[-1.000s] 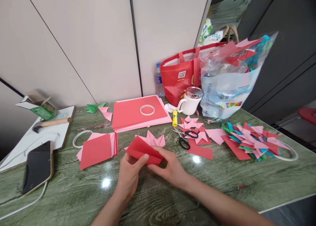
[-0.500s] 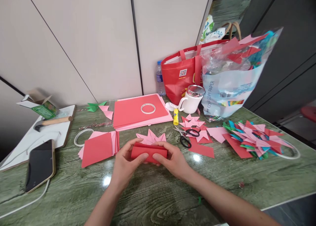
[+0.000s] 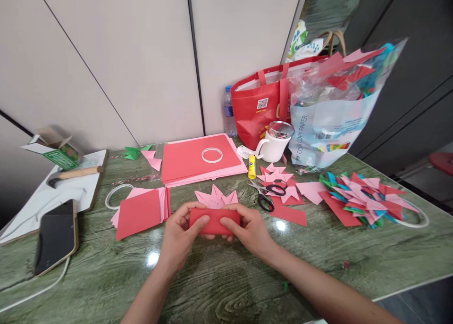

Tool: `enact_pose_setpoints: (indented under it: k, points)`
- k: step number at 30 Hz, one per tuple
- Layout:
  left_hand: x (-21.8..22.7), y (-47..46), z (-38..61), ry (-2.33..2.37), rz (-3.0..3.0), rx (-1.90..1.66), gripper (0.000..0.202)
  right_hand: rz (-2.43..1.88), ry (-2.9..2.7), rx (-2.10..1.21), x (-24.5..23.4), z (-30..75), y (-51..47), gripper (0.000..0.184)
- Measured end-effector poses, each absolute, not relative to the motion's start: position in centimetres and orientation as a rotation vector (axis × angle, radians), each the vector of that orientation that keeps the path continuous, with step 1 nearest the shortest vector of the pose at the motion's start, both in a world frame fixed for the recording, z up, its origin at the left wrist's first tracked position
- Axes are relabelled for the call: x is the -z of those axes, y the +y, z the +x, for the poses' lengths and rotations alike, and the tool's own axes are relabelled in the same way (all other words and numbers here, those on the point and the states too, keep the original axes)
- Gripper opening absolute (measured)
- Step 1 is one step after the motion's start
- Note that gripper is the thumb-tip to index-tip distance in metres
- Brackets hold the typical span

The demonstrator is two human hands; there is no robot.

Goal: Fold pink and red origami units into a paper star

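Observation:
Both of my hands grip a folded red paper (image 3: pixel 213 220) just above the green table (image 3: pixel 219 281), near its middle front. My left hand (image 3: pixel 180 239) pinches its left end, thumb on top. At the right end my right hand (image 3: pixel 249 230) does the same. Directly behind the paper lie folded pink paper points (image 3: pixel 216 197). A stack of red and pink squares (image 3: pixel 139 211) sits to the left of my hands.
A phone (image 3: pixel 55 236) with a cable lies at the far left. Scissors (image 3: pixel 266 195), a glue stick (image 3: pixel 251 167), a white mug (image 3: pixel 275 143), large red sheets with a tape ring (image 3: pixel 211 155), a red bag (image 3: pixel 260 108), a plastic paper bag (image 3: pixel 331 121) and a heap of folded pieces (image 3: pixel 364 200) stand behind and right.
The red paper went from an open, tilted fold to a flat narrow strip held level between both hands. My hands now sit at its two ends.

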State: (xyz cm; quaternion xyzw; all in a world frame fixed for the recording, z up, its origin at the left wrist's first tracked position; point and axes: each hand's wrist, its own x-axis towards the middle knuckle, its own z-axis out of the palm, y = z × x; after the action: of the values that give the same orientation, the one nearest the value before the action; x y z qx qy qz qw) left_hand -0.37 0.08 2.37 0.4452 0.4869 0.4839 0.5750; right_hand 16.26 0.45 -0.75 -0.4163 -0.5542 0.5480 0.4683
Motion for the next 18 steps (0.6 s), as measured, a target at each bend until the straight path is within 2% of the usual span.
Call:
enact_pose_setpoints:
  k: [18]
  points:
    - [-2.26,-0.10,0.05,1.136,0.992,-1.200,0.030,-1.056,-1.406,-1.284,0.61,16.17,0.40,0.020]
